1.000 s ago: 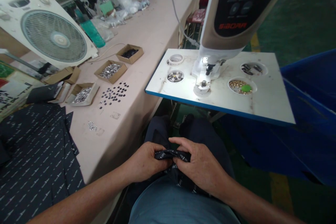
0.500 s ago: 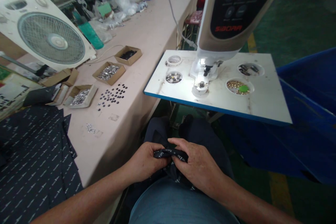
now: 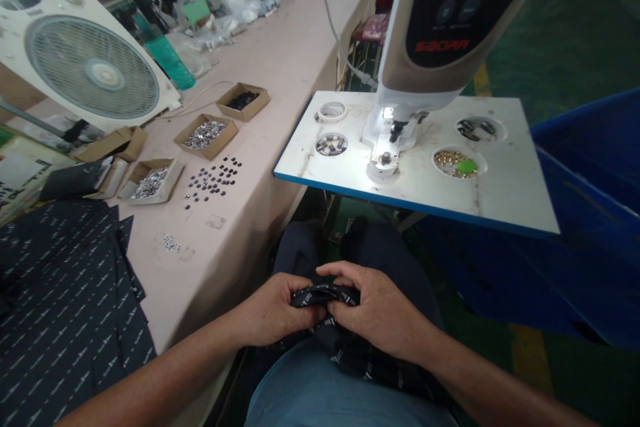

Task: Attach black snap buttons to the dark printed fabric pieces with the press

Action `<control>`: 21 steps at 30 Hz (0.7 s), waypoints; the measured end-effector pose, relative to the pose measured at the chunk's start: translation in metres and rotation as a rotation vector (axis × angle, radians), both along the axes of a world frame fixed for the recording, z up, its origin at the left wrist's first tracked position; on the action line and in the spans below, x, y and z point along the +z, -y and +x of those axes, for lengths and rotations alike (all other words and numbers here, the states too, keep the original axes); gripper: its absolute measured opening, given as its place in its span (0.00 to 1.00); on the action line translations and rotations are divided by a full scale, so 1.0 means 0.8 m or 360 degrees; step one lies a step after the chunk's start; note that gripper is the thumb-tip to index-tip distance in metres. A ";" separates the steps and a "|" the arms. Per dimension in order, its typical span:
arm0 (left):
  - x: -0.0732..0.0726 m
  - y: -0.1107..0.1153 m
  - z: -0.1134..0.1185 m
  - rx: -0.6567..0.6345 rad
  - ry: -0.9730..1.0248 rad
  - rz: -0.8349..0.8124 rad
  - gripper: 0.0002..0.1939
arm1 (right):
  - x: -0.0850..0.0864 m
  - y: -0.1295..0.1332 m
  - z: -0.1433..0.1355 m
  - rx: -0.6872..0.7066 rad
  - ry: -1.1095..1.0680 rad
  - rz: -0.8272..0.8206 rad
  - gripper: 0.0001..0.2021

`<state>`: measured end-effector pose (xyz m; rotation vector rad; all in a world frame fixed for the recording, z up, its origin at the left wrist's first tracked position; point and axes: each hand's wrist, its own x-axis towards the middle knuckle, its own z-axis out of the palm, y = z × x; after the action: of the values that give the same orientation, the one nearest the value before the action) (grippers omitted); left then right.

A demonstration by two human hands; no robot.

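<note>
Over my lap, both hands grip a piece of dark printed fabric (image 3: 345,347) with white lettering. My left hand (image 3: 273,310) pinches the left end of its folded edge between thumb and fingers. At the other end my right hand (image 3: 380,307) holds the same edge, its index finger stretched out above. A narrow gap shows between the fabric layers, and the rest hangs down over my blue shirt. Beyond my knees stands a snap press machine (image 3: 395,140) on a white tabletop (image 3: 340,177) with a blue edge.
On the long table to the left lie loose dark snaps (image 3: 213,180), small silver pieces (image 3: 171,243), cardboard boxes of metal parts (image 3: 206,137) and printed dark fabric panels (image 3: 65,293). A white fan (image 3: 95,60) stands behind. At right hangs a blue cloth bin (image 3: 590,213).
The fabric's folded edge, twisted before, is now spread into a slim opening between my hands. More printed fabric shows below my right hand. The view has shifted slightly.
</note>
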<state>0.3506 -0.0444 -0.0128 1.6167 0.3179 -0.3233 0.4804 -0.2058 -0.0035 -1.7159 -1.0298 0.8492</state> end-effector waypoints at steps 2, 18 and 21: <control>0.001 -0.001 0.000 0.0017 -0.0025 -0.0014 0.11 | 0.001 -0.001 0.002 -0.0008 -0.0029 -0.0013 0.23; 0.001 0.001 -0.009 0.0228 -0.0046 -0.0341 0.17 | -0.002 -0.007 0.009 0.0096 -0.0491 -0.0040 0.18; 0.000 0.002 -0.010 0.0279 -0.0058 -0.0484 0.19 | -0.002 -0.009 0.013 0.0132 -0.0764 -0.0070 0.15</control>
<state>0.3423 -0.0462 -0.0128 1.2764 0.4147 -0.2537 0.4905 -0.1990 -0.0048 -1.4107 -0.7605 1.2690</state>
